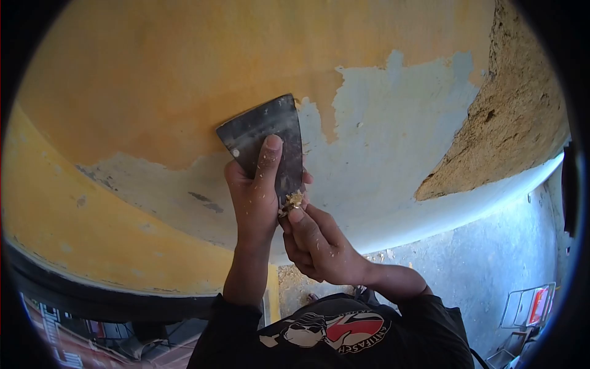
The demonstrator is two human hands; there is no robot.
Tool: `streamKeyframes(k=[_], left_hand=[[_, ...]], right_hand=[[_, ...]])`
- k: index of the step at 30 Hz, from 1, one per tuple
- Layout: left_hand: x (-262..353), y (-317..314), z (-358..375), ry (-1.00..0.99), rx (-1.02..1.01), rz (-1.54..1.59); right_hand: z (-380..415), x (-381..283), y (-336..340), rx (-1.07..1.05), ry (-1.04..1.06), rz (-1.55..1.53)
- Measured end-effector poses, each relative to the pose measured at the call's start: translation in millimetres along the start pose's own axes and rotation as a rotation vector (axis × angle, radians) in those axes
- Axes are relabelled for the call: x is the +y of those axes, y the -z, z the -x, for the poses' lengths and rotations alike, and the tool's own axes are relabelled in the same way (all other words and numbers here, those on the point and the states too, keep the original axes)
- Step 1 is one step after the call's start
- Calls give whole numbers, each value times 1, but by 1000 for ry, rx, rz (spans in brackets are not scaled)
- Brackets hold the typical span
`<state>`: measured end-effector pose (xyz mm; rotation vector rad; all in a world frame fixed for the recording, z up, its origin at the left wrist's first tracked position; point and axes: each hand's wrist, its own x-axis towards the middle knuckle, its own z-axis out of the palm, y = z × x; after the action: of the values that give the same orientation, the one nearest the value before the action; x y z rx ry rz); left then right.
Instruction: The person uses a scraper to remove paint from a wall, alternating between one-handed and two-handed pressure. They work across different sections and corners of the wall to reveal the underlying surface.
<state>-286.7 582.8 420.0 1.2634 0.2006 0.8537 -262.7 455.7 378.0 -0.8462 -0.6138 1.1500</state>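
Observation:
A dark, wide-bladed scraper (261, 126) is held up against the wall, its broad edge over the yellow-orange paint. My left hand (255, 200) wraps round it, thumb lying flat along the blade and fingertips showing at the far side. Below, my right hand (319, 243) is closed at the narrow lower end of the scraper, thumb pressed there. A ragged, pale yellowish clump (294, 200) sticks out above that thumb. Small flakes cling to both hands.
The curved wall (153, 80) has yellow-orange paint, with a bare grey-white patch (399, 111) and rough brown exposed material (504, 123) at right. A yellow band (80, 203) and dark ledge run lower left. Debris lies on the grey floor (455, 264); a metal-framed object (531, 307) stands lower right.

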Motion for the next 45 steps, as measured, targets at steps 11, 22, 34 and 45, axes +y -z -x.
streamKeyframes(k=[11,22,34,45], left_hand=[[-6,11,7,82,-45,-16],[-18,11,14,99,33,-73],[-22,18,18,87,33,-49],[-26,22,17,120,0,-13]], right_hand=[[-3,6,-5,2,31,63],[1,14,-3,54,1,-38],[2,26,2,18,-19,22],[3,23,2,35,-22,52]])
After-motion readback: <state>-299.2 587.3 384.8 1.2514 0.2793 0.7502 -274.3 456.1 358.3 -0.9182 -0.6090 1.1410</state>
